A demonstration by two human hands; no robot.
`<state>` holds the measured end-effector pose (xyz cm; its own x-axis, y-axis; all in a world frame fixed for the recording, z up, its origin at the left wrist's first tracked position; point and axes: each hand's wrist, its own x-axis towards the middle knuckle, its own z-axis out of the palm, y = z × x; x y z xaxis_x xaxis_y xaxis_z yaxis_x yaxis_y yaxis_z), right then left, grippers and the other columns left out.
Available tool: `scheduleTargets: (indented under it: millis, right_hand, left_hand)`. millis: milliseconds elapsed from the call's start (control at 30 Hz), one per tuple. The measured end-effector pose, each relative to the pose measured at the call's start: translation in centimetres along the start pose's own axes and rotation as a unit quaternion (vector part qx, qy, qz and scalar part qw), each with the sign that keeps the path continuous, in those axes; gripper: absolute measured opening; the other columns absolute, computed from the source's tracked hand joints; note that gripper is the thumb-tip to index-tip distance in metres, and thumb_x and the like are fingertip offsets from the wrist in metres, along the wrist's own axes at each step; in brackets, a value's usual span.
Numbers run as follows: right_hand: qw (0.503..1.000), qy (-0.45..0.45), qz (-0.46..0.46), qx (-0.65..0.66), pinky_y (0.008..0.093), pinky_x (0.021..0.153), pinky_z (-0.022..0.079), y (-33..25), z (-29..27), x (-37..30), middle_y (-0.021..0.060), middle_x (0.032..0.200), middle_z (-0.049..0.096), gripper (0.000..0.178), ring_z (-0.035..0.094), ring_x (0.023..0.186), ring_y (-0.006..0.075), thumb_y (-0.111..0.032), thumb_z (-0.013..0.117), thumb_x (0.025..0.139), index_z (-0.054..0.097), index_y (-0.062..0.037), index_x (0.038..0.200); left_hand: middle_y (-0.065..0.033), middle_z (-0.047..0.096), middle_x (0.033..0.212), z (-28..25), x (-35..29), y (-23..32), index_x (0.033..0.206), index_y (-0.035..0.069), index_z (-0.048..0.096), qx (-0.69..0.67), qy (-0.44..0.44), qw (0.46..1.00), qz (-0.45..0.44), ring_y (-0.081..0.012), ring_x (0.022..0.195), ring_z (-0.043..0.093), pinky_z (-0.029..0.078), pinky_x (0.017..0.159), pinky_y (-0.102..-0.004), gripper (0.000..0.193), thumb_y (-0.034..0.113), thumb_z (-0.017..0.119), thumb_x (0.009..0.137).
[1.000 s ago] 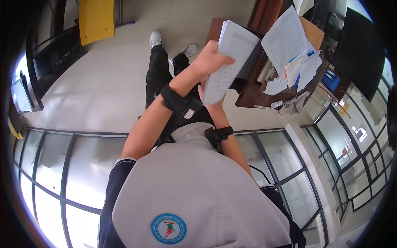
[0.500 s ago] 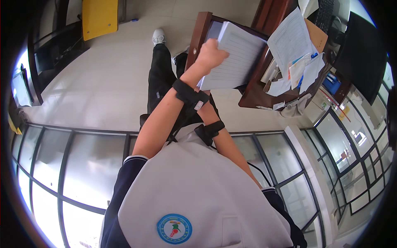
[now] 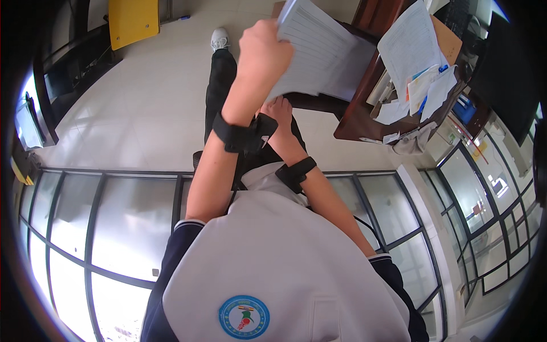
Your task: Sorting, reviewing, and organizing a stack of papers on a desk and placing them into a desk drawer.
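Observation:
A thick stack of lined paper (image 3: 319, 48) is held up at the top middle, tilted and slightly smeared by motion. My left hand (image 3: 265, 51) grips its left edge, fingers closed round it and knuckles up. At the stack's near corner is my right hand (image 3: 277, 117), its bent fingers against the paper edge and partly hidden by my left wrist. Behind the stack, a bit of a brown wooden drawer (image 3: 278, 8) shows; the paper covers most of it. Black straps (image 3: 233, 134) are round both my wrists.
To the right stands a brown desk (image 3: 356, 122) with loose printed sheets (image 3: 410, 43), small papers and a blue pen. A dark monitor (image 3: 498, 74) and keyboard are farther right. A yellow panel (image 3: 134, 23) stands at the upper left. Glass-panelled partitions run behind me.
My left hand has raised the stack of paper up and toward me, off the open drawer. My right hand now shows more at the near corner. The view has shifted slightly.

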<state>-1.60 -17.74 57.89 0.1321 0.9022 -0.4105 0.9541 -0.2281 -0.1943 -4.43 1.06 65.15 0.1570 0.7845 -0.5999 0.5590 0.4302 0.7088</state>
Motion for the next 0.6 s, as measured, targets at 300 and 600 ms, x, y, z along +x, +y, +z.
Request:
scheduleTargets:
  millis: [300, 600]
  right_hand:
    - [1.000, -0.016, 0.020, -0.002, 0.0381, 0.083, 0.036, -0.3, 0.5, 0.1, 0.0143, 0.083, 0.050, 0.033, 0.050, 0.083, 0.0279, -0.027, 0.054, 0.075, 0.047, 0.0009, 0.090]
    - [0.964, -0.075, -0.032, 0.254, 0.0399, 0.100, 0.029, 3.0, 6.3, -4.1, 0.0056, 0.129, 0.040, 0.058, 0.036, 0.120, 0.0209, -0.050, 0.036, 0.085, 0.032, -0.0132, 0.129]
  left_hand:
    - [-0.0222, 0.059, 0.078, 2.6, 1.7, -3.4, 0.088, -0.008, 0.057, 0.003, -0.025, 0.999, 0.021, -0.0292, 0.072, 0.059, 0.047, 0.065, -0.0362, 0.037, 0.019, 0.068, 0.066]
    - [-0.0189, 0.059, 0.095, 11.2, 2.1, -4.9, 0.098, -0.005, 0.054, -0.108, -0.060, 0.987, -0.099, -0.0297, 0.091, 0.058, 0.045, 0.078, -0.0347, 0.042, 0.017, 0.068, 0.066]
